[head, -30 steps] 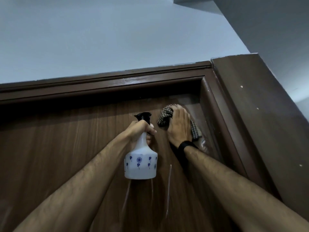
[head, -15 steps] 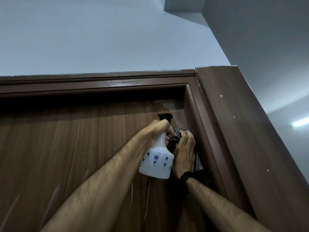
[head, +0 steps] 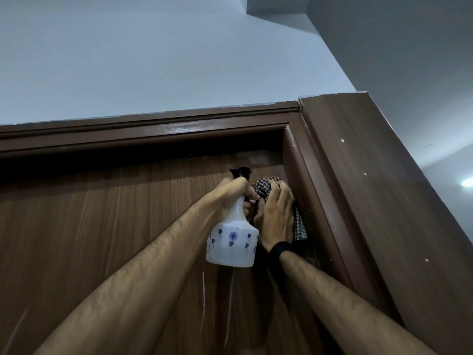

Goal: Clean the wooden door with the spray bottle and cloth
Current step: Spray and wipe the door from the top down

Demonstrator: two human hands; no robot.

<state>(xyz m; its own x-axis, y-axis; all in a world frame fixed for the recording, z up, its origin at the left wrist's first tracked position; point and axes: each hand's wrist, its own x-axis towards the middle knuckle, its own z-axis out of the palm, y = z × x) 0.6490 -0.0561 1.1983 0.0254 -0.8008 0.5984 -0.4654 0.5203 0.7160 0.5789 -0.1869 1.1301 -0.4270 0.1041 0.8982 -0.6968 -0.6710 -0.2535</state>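
left hand (head: 234, 192) grips spray bottle (head: 231, 245) | right hand (head: 277, 213) presses cloth (head: 263, 187) on door (head: 102, 226)

no readable text anywhere. spray bottle (head: 231, 242) has only blue dandelion-style print on white body, no words or numbers. small bit of label edge at bottle's left side, too small to read. door (head: 102, 226) carries no signs or markings.

A second ago the right hand (head: 277, 213) pressed the checked cloth (head: 263, 187) flat on the door (head: 115, 226) clear of the frame (head: 314, 201); now hand and cloth sit hard against the frame's inner edge; the left hand (head: 233, 193) and spray bottle (head: 231, 239) have closed in, touching the cloth.
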